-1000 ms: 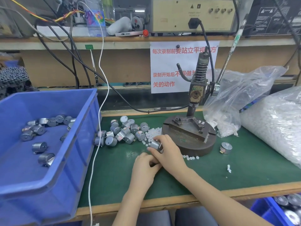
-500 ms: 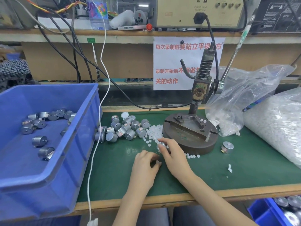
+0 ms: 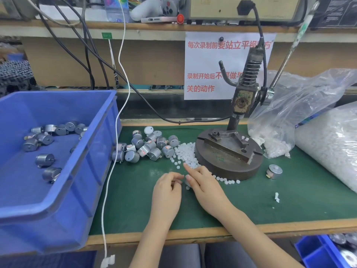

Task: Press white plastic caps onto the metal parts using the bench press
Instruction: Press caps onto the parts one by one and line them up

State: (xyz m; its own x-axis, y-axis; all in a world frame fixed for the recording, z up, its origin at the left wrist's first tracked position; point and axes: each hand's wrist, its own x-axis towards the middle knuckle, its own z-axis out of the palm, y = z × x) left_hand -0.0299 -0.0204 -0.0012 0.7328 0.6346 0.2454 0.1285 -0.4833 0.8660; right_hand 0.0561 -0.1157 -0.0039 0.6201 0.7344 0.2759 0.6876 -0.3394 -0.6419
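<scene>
Bin (image 3: 90, 140): blue, loose metal parts (image 3: 44, 159) inside
Bags (image 3: 301, 101): clear, white plastic caps (image 3: 275, 147) inside
Left hand (image 3: 167, 192): fingers curled, hold unclear
Right hand (image 3: 205, 184): forefinger out, hold unclear

A single wide-angle view looks forward and down from the person's head, close over the green-matted wooden workbench (image 3: 289, 200). The large blue plastic bin (image 3: 58, 219) fills the left, the dark round-based metal bench press (image 3: 228, 165) stands centre-right, and a cluttered wooden shelf (image 3: 77, 26) crosses the top edge.
</scene>
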